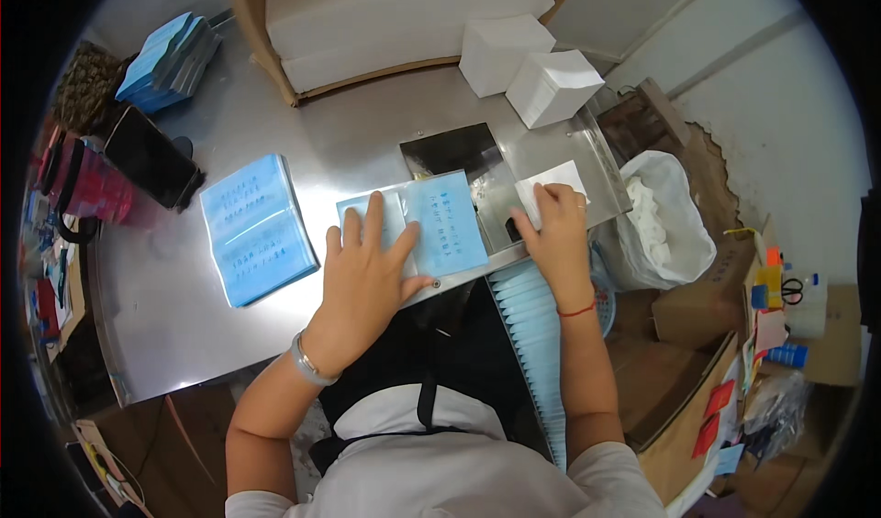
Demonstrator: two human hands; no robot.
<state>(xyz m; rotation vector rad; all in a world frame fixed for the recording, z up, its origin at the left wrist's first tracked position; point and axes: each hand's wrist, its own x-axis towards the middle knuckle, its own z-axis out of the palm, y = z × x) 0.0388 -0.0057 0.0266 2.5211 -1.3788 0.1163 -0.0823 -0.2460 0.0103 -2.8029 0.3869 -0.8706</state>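
Observation:
My left hand [365, 275] lies flat with fingers spread on a thin blue printed plastic packet [447, 224], pressing it to the metal table near its front edge. The packet's left part is pale and partly under my fingers. To the right, the curled fingers of my right hand [557, 238] hold a white square sheet [556, 180] over a recess in the tabletop; the thumb is at its lower left. A small black piece [512, 231] shows beside that thumb. Left of my left hand is a stack of blue printed packets [260, 229].
White folded stacks [555, 87] stand at the back right, before a carton of white sheets [404, 22]. A phone [151, 158], pink jug [87, 183] and blue packs [170, 59] stand at the left. A white-lined bin [674, 215] is at the right. Pleated blue material [532, 334] hangs below the table edge.

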